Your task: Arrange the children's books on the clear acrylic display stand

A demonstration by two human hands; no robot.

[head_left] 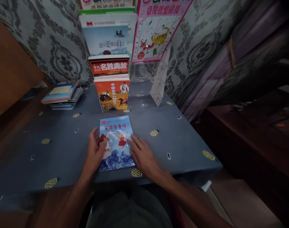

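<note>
A blue picture-covered storybook [117, 139] lies face up near the table's front edge, with red Chinese characters, small figures and waves on its cover. My left hand [95, 150] is at its left edge, thumb over the cover and the other fingers curled along the side. On the opposite edge rests my right hand [144, 158], fingers stretched out and apart, their tips touching the cover. Behind the storybook, an orange book [113, 93] stands upright in a clear tiered book rack [141, 95].
Higher in the rack are a red-titled book [111, 66], a pale blue book [106, 39] and a pink-bordered book [155, 34]. A stack of books [62, 95] lies at the back left of the cloth-covered table [177, 139]. Patterned curtains [65, 60] hang behind.
</note>
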